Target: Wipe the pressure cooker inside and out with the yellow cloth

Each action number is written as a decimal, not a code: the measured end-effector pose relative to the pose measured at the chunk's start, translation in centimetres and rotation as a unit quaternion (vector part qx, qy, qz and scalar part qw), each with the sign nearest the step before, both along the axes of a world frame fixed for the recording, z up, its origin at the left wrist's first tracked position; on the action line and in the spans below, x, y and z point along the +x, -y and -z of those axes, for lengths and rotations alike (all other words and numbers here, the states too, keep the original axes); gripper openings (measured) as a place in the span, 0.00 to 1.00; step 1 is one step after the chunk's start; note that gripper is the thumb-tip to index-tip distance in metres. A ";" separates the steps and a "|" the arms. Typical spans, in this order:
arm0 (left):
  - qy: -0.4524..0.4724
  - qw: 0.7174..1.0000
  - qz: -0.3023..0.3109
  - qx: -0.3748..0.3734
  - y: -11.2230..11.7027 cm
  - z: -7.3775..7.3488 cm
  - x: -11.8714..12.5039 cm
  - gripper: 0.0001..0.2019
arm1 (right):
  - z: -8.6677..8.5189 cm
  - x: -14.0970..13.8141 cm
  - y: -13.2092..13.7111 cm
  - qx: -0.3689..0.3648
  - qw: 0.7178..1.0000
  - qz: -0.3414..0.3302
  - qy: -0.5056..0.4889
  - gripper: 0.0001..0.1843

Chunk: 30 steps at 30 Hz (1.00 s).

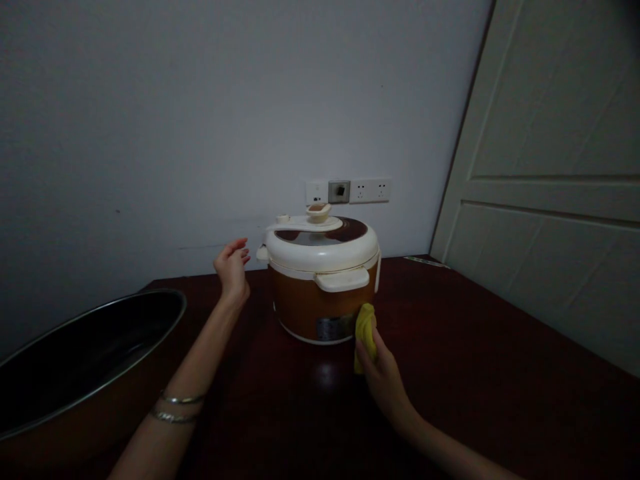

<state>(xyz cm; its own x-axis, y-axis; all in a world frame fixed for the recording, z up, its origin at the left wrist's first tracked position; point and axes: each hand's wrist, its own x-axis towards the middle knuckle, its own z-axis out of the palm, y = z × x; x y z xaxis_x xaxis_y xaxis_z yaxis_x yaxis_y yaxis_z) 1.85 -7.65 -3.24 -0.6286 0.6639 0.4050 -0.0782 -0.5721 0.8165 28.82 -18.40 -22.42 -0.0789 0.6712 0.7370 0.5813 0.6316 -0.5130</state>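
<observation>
A white and orange-brown electric pressure cooker (300, 298) stands on the dark red table, its lid closed and a white handle jutting from its side. My right hand (384, 373) grips a folded yellow cloth (366, 330), which is against or very close to the cooker's lower right side. My left hand (233, 270) is raised beside the cooker's left side, a little apart from it. Its fingers are loosely bent and apart, with nothing in them. Two silver bracelets (176, 408) circle my left wrist.
A large dark-lined pan or pot (125, 380) with a metal rim takes up the left of the table (450, 360). Behind the cooker, wall sockets (370, 191) are set in the pale wall. A panelled white door (540, 200) stands at the right.
</observation>
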 end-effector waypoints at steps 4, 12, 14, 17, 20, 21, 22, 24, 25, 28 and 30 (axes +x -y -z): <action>0.055 0.990 0.080 -0.101 -1.3 1.8 -1.1 0.13 | -3.5 -0.5 2.3 0.107 0.979 -0.023 0.174 0.32; 0.033 0.960 0.236 -0.150 -1.6 2.6 -0.3 0.08 | -8.6 -6.6 -2.2 0.271 0.855 -0.049 0.440 0.22; 0.038 0.953 0.257 -0.157 -1.4 2.4 -0.3 0.11 | -8.5 -9.9 -3.4 0.280 0.841 -0.050 0.460 0.21; 0.044 0.943 0.282 -0.173 -1.0 2.2 -0.3 0.14 | -7.9 -14.4 -4.8 0.244 0.819 -0.050 0.518 0.15; 0.033 0.942 0.289 -0.170 -0.7 2.3 -0.2 0.14 | -7.2 -16.3 -5.5 0.197 0.804 -0.060 0.557 0.10; 0.027 0.944 0.285 -0.164 -0.7 2.4 0.0 0.13 | -6.9 -16.1 -5.5 0.200 0.802 -0.065 0.560 0.09; 0.021 0.947 0.280 -0.158 -0.7 2.5 0.1 0.13 | -6.6 -15.5 -5.3 0.215 0.800 -0.072 0.556 0.09; 0.017 0.951 0.269 -0.150 -0.9 2.8 0.2 0.12 | -6.0 -13.2 -4.8 0.268 0.801 -0.086 0.528 0.11; 0.019 0.952 0.266 -0.150 -1.0 2.9 0.2 0.12 | -5.8 -11.6 -4.5 0.298 0.802 -0.096 0.509 0.12; 0.030 0.952 0.261 -0.159 -1.3 3.1 0.1 0.14 | -6.1 -6.2 -3.5 0.344 0.809 -0.133 0.457 0.15; 0.037 0.952 0.257 -0.164 -1.5 3.2 0.1 0.15 | -7.1 -3.4 -3.1 0.340 0.820 -0.157 0.434 0.17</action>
<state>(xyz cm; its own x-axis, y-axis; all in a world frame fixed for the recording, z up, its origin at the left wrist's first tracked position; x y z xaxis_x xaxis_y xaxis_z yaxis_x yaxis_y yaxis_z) 1.91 -6.20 -6.47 -0.2056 0.9745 0.0898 -0.3424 -0.1576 0.9263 25.41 -15.26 -15.33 -0.8609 -0.0251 0.5081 0.2958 0.7879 0.5401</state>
